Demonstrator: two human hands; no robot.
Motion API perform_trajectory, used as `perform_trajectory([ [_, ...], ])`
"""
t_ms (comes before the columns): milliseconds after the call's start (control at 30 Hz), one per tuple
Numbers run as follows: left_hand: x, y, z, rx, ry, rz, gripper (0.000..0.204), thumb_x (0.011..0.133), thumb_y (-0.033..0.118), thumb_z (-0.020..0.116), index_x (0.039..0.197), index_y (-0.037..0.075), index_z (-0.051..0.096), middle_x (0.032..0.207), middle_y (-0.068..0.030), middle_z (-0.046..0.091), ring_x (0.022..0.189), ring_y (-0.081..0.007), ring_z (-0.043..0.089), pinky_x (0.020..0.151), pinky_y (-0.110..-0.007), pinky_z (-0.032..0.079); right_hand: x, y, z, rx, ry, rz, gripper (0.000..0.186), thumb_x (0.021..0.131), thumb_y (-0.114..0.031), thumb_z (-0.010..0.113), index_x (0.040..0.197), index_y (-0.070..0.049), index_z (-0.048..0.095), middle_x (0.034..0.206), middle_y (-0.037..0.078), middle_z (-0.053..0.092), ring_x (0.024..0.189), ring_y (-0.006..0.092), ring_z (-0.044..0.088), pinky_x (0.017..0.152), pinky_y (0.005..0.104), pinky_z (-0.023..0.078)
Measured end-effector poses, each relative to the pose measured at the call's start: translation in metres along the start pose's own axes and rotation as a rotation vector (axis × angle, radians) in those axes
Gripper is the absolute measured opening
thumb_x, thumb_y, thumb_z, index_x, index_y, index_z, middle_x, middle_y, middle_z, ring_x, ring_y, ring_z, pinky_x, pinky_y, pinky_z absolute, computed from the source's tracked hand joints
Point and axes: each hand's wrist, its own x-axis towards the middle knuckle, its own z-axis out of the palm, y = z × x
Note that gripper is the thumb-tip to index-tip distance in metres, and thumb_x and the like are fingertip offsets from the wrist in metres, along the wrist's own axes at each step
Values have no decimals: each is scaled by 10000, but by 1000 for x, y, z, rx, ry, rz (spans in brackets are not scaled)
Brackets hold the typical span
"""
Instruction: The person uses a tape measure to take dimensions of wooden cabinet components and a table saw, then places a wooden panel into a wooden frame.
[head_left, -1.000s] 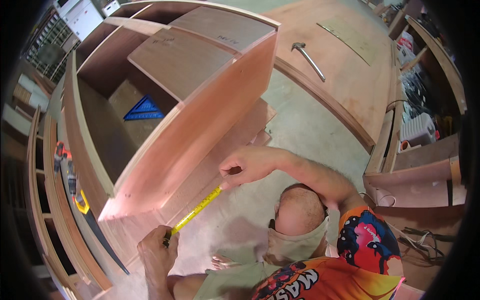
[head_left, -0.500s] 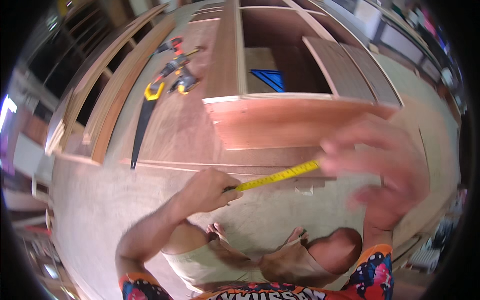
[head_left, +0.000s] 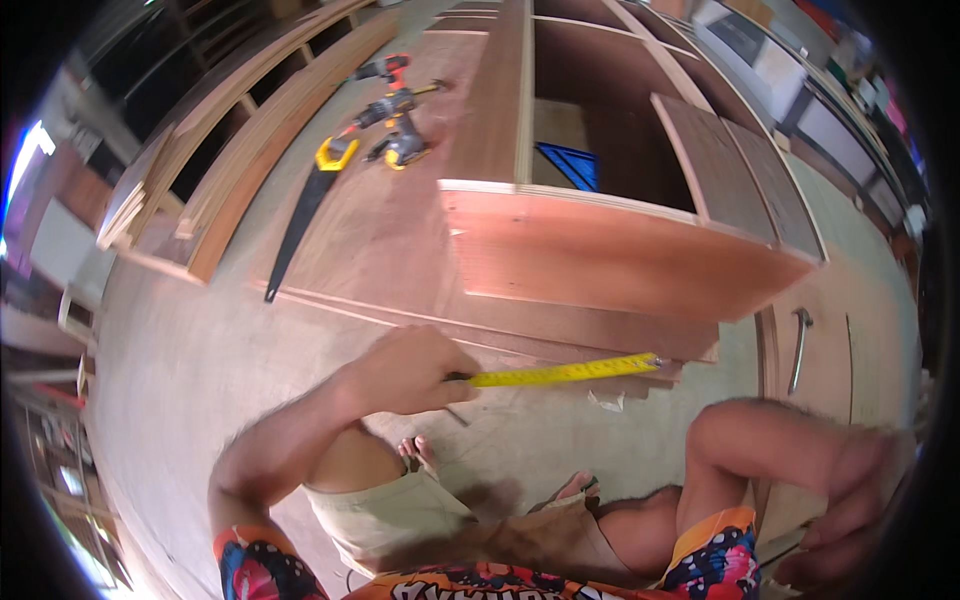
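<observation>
My left hand (head_left: pixel 415 370) is closed around a tape measure, its case hidden in the fist. The yellow blade (head_left: pixel 560 373) sticks out to the right, its free end in the air before the wooden cabinet (head_left: pixel 630 250). A thin dark stick, too blurred to name, pokes out below the same fist. Far to the right, my right hand (head_left: pixel 850 510) is low beside my leg, smeared by motion; whether its fingers hold anything is unclear. A blue triangular square (head_left: pixel 570 165) lies inside the cabinet.
On a flat board left of the cabinet lie a handsaw (head_left: pixel 305 220) with a yellow handle and several power drills (head_left: pixel 402 142). Another wooden frame (head_left: pixel 230 190) stands further left. A hammer (head_left: pixel 800 350) rests on a board at the right. Thin boards (head_left: pixel 560 325) lie under the cabinet's near end.
My right hand has left the tape's free end and swung down to the far right. The blade stays extended from my left hand. The view has shifted slightly.
</observation>
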Motion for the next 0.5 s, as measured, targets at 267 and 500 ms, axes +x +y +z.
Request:
perform_trajectory([
  [267,14,4,-13,-83,44,-74,242,909,263,780,1000,40,781,789,-182,684,697,-344,654,664,-446,503,-33,17,-4,93,4,-112,204,899,-205,739,1018,-50,684,847,56,616,749,240,580,649,385,433],
  [500,41,7,6,-147,17,-137,252,895,232,805,962,-8,766,704,-170,641,593,-264,580,600,-383,457,-103,4,-18,231,98,-171,139,886,-164,724,931,-39,683,778,39,579,659,206,553,577,361,400],
])
